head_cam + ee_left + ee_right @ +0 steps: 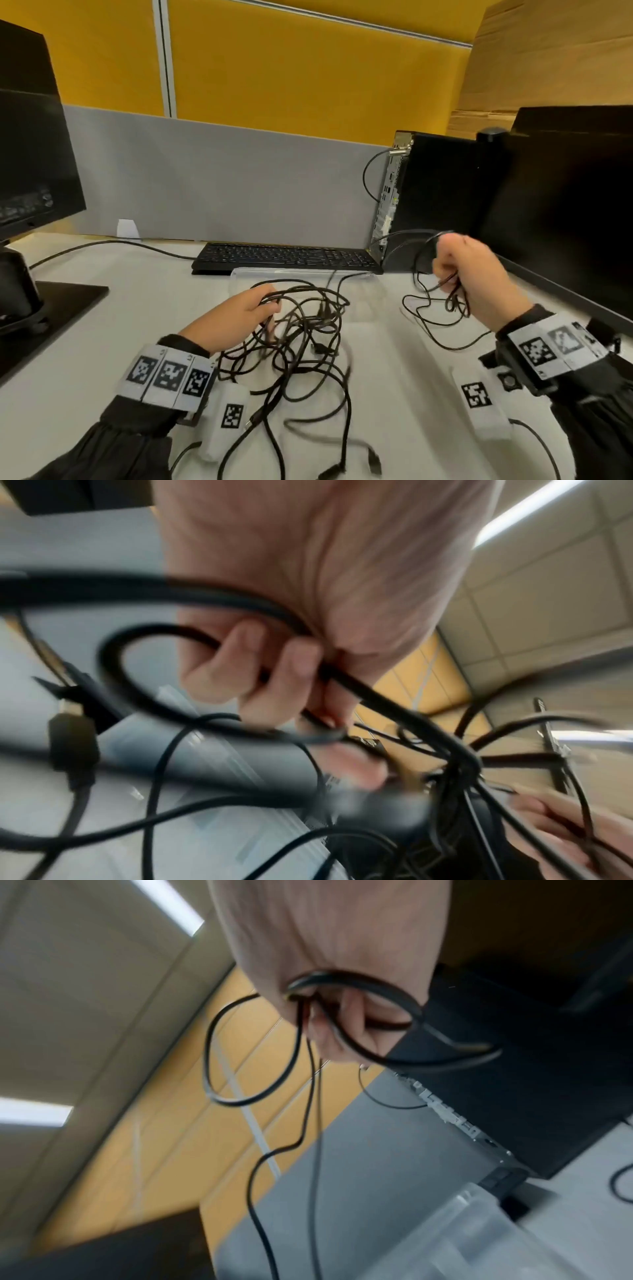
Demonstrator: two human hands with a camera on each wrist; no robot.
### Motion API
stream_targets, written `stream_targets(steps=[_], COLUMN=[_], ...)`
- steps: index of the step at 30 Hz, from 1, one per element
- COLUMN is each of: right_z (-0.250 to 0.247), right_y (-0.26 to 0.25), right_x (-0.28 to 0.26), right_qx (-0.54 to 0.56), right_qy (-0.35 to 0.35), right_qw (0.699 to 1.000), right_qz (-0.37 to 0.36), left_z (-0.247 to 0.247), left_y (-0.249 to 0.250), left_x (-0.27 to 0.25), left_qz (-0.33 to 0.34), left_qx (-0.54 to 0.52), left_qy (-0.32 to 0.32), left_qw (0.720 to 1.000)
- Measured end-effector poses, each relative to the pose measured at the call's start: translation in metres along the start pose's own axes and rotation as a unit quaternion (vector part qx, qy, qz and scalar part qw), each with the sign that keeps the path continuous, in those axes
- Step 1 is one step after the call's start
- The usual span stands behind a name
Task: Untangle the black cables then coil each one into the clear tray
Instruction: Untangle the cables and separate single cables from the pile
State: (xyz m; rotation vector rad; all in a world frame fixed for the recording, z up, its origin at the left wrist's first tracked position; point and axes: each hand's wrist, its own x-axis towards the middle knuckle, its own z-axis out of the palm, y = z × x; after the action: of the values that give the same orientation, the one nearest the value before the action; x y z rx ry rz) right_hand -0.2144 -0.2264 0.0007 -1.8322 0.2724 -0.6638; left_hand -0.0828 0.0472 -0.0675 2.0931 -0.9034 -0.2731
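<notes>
Left hand point(239, 318) grips the cable tangle point(301, 323); right hand point(476, 274) grips a thin cable point(234, 1104) (looped). Wrist views alone show the curled fingers point(219, 669).

- White desk point(102, 260) set against a low grey divider point(222, 178); yellow partition panels point(291, 68) above.
- Cardboard point(548, 51) at the far right.
- Monitor point(30, 154) left, second monitor point(565, 205) right; keyboard point(287, 257) and PC tower point(435, 192) between them.
- Ceiling tiled, strip light point(164, 904) lit.
</notes>
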Motion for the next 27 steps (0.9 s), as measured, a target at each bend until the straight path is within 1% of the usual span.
stream_targets(steps=[1,3,7,9,10,11,12,13,14,15,16,17,18,19,20,22,24,25,27], right_z=[-0.004,-0.010,-0.014,-0.020,-0.024,-0.025,-0.030,-0.031,-0.028,-0.023,-0.028,-0.030,-0.028,-0.023,-0.018,0.001,0.018,0.023,0.026], right_y=[-0.003,-0.005,0.001,0.001,0.001,-0.002,-0.001,-0.003,-0.003,-0.005,-0.005,-0.005,-0.009,-0.004,-0.001,0.004,0.007,0.008,0.004], right_x=[0.002,0.003,0.008,0.013,0.018,0.018,0.021,0.022,0.020,0.016,0.020,0.022,0.020,0.017,0.017,0.014,0.012,0.014,0.019], right_qx=[0.038,0.055,0.107,0.154,0.197,0.236,0.224,0.165,-0.038,-0.263,-0.264,-0.032,0.190,0.260,0.265,0.184,0.132,0.115,0.117], right_qy=[0.035,0.093,0.190,0.263,0.299,0.319,0.338,0.321,0.354,0.357,0.392,0.425,0.390,0.365,0.348,0.287,0.226,0.214,0.233], right_qw=[0.999,0.994,0.976,0.952,0.934,0.917,0.914,0.931,0.925,0.877,0.864,0.889,0.893,0.892,0.899,0.940,0.964,0.968,0.963], right_qz=[-0.005,-0.016,-0.023,-0.022,-0.024,-0.030,-0.020,0.058,0.131,0.184,0.174,0.169,0.120,0.062,0.017,-0.012,-0.044,-0.055,-0.070], left_z=[-0.002,-0.005,-0.005,-0.007,-0.009,-0.011,-0.014,-0.017,-0.019,-0.022,-0.023,-0.024,-0.025,-0.025,-0.025,-0.024,-0.024,-0.025,-0.025], left_y=[-0.004,-0.010,-0.012,-0.013,-0.014,-0.015,-0.016,-0.017,-0.019,-0.020,-0.021,-0.021,-0.022,-0.021,-0.020,-0.019,-0.018,-0.018,-0.020], left_x=[0.000,-0.001,0.002,0.001,0.001,0.000,-0.001,-0.001,-0.002,-0.002,-0.002,-0.002,-0.002,-0.001,-0.001,0.000,0.000,0.000,0.000], left_qz=[-0.013,-0.035,-0.070,-0.084,-0.089,-0.093,-0.097,-0.099,-0.100,-0.099,-0.099,-0.100,-0.104,-0.110,-0.120,-0.128,-0.128,-0.126,-0.126], left_qx=[-0.004,-0.022,-0.032,-0.038,-0.047,-0.055,-0.059,-0.060,-0.058,-0.055,-0.056,-0.061,-0.067,-0.075,-0.083,-0.100,-0.103,-0.103,-0.103], left_qy=[0.012,0.038,0.044,0.057,0.067,0.080,0.096,0.115,0.134,0.153,0.170,0.183,0.189,0.190,0.186,0.182,0.179,0.179,0.179], left_qw=[1.000,0.998,0.996,0.994,0.993,0.991,0.989,0.987,0.984,0.982,0.979,0.976,0.974,0.973,0.972,0.970,0.970,0.970,0.970])
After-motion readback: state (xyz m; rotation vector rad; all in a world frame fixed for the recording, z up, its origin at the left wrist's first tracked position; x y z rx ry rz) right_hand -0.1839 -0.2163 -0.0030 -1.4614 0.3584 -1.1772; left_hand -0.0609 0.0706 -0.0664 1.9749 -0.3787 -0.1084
